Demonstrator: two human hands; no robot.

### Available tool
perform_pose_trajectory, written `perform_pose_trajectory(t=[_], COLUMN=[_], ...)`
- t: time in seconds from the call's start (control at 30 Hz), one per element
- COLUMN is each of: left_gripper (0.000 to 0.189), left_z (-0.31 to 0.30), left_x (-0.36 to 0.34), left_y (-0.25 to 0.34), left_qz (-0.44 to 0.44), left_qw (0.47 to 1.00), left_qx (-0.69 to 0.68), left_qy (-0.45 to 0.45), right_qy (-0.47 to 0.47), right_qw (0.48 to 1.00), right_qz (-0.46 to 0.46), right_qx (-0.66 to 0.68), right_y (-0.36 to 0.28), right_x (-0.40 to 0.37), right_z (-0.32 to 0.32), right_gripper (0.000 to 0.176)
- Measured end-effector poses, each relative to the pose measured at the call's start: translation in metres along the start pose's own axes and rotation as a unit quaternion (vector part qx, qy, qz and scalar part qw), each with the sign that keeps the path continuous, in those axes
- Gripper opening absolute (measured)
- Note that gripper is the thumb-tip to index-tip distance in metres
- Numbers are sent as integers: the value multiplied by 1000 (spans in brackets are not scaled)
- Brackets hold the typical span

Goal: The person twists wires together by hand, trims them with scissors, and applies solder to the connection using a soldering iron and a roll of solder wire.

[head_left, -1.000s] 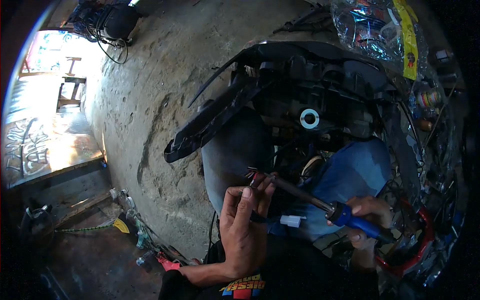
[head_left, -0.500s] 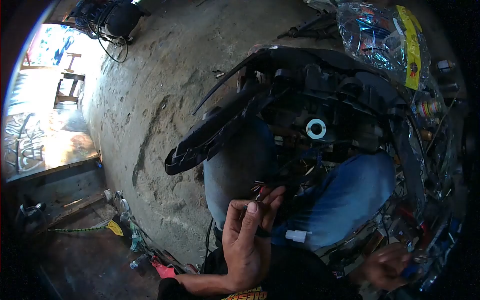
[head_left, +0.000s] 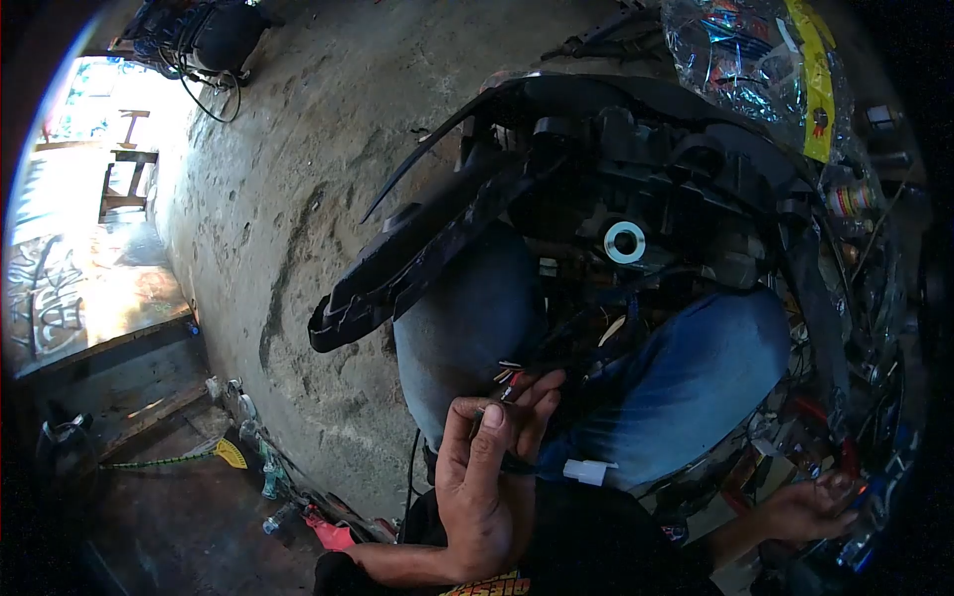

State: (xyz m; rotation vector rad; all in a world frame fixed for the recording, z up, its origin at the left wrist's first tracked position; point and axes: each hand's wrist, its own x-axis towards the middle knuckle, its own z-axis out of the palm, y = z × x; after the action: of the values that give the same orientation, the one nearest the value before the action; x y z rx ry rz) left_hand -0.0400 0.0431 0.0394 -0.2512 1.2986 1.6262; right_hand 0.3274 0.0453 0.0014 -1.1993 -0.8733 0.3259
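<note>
My left hand is raised over my lap, thumb and fingers pinched on thin wires whose ends stick up past the fingertips. Across my knees lies a large black plastic housing like a vehicle's front cowl, with a pale metallic ring in its middle. Darker wiring hangs from it between my legs. A white plastic connector rests on my thigh. Off to the right, my right hand has its fingers curled among tools and small parts; I cannot tell what is in it.
A clear plastic bag with a yellow strip lies at upper right. Tools and loose parts crowd the right side. Rough concrete floor spreads to the left, with a compressor-like machine beyond. A yellow fan-shaped piece and a red scrap lie lower left.
My right hand has moved right and slightly up among the tools, its fingers now curled palm-up. My left hand keeps its pinch on the wires. The view has shifted slightly.
</note>
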Motion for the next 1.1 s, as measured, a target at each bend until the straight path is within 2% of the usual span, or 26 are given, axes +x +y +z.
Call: perform_pose_trajectory(t=[0.07, 0.17, 0.3, 0.4, 0.43, 0.53, 0.57, 0.67, 0.77, 0.87, 1.03, 1.1], left_gripper=[12, 12, 13, 15, 17, 21, 23, 37, 47, 51, 56, 52], left_z=[1, 1, -6, -8, -10, -17, -19, -16, -17, -14, -10, -9], left_x=[-2, -6, -13, -19, -22, -31, -32, -42, -48, -52, -55, -55], left_y=[1, 2, -2, -3, -4, -11, -14, -21, -34, -40, -40, -42], left_qz=[-5, -24, -50, -82, -94, -134, -146, -188, -218, -230, -234, -224], left_qw=[1000, 999, 997, 994, 991, 982, 977, 966, 958, 951, 943, 940], left_qx=[-5, -7, -5, 10, 12, 4, -7, 14, 49, 65, 95, 93], left_qy=[-8, -20, -59, -75, -90, -134, -153, -174, -180, -194, -218, -242], right_qy=[92, 104, 66, 112, 49, 109, 59, 98, 160, 121, 145, 136], right_qw=[993, 993, 996, 988, 994, 983, 965, 964, 981, 985, 970, 979], right_qz=[-19, -5, -13, -29, -31, -20, -78, -44, 40, 21, 45, 86], right_qx=[-74, -52, -55, -99, -93, -147, -242, -242, -105, -119, -188, -127], right_y=[2, 5, 11, 6, 6, 9, 6, 14, 9, 15, 34, 43], right_x=[-9, -16, -19, -26, -27, -32, -39, -46, -50, -54, -77, -90], right_z=[24, 27, 19, 42, 35, 37, 45, 35, 36, 12, -14, -30], right_gripper=[42, 42, 42, 40, 38, 38, 38, 37, 35, 39, 41, 42])
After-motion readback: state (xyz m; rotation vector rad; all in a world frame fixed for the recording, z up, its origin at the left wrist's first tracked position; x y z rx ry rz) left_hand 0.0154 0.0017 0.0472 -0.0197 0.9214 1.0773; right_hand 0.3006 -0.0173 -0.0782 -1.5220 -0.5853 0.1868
